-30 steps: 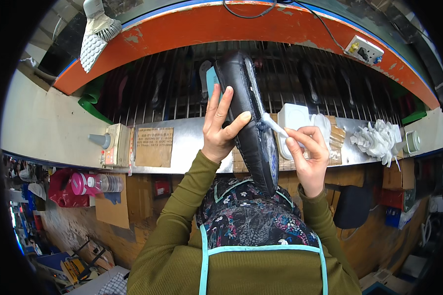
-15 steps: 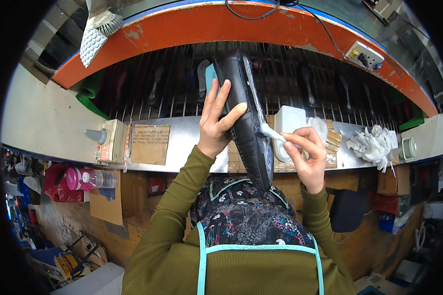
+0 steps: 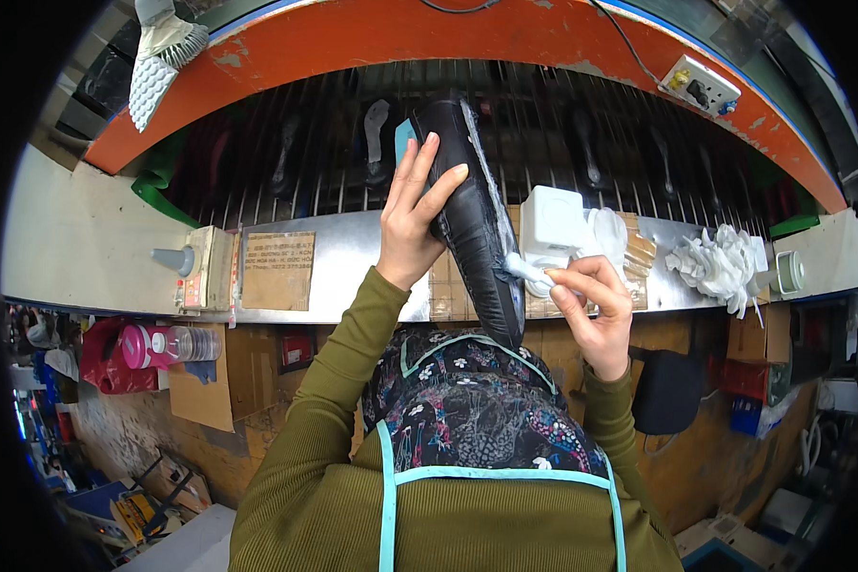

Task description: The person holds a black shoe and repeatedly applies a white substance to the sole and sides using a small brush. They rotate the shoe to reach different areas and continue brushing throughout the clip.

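Crossing before you, the tabletop (image 3: 351, 255) lies below the black shoe (image 3: 462, 195), at twelve o'clock; your left hand (image 3: 411, 229) grips its nine-o'clock side, while your right hand (image 3: 601, 319), at its four o'clock, pinches a white wad (image 3: 528, 273) touching the shoe's edge.

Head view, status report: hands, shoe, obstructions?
Left hand grips black shoe. Right hand pinches white applicator, tip against shoe's right side. Nothing visibly blocking contact.
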Demonstrator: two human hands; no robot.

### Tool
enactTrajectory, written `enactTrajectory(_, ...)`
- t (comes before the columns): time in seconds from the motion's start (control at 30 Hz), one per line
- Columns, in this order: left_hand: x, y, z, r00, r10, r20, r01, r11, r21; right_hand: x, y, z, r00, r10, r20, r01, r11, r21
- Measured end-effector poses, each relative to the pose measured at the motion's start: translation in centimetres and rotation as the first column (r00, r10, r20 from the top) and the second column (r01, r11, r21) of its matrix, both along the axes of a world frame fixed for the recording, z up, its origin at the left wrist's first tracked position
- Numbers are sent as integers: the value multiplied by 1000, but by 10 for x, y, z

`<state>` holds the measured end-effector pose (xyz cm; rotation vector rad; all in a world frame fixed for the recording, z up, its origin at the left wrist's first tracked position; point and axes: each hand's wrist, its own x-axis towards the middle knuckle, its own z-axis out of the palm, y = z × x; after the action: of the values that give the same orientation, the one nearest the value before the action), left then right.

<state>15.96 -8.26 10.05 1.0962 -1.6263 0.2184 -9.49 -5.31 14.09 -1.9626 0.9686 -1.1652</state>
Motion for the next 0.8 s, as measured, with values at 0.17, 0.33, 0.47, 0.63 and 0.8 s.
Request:
enactTrajectory(0.17,-4,-3,-4,1000,-12,-23,13,998,54,-7,5,-3,1000,-1,23,0,999,36)
enactTrajectory(0.33,-6,-8,-8,997,-47,-57,53,991,125,-12,9,-5,999,-8,32,7,1000,29)
enactTrajectory(0.47,-9,-9,-12,996,-54,-77,69,978,197,-16,13,-7,998,-28,50,24,998,66)
enactTrajectory(0.63,-13,-8,-15,986,-85,-144,123,953,278,-20,14,-9,999,-32,17,31,999,43)
enactTrajectory(0.8,-15,-5,-18,980,-78,-183,145,910,388,-22,12,-8,999,-25,20,24,999,33)
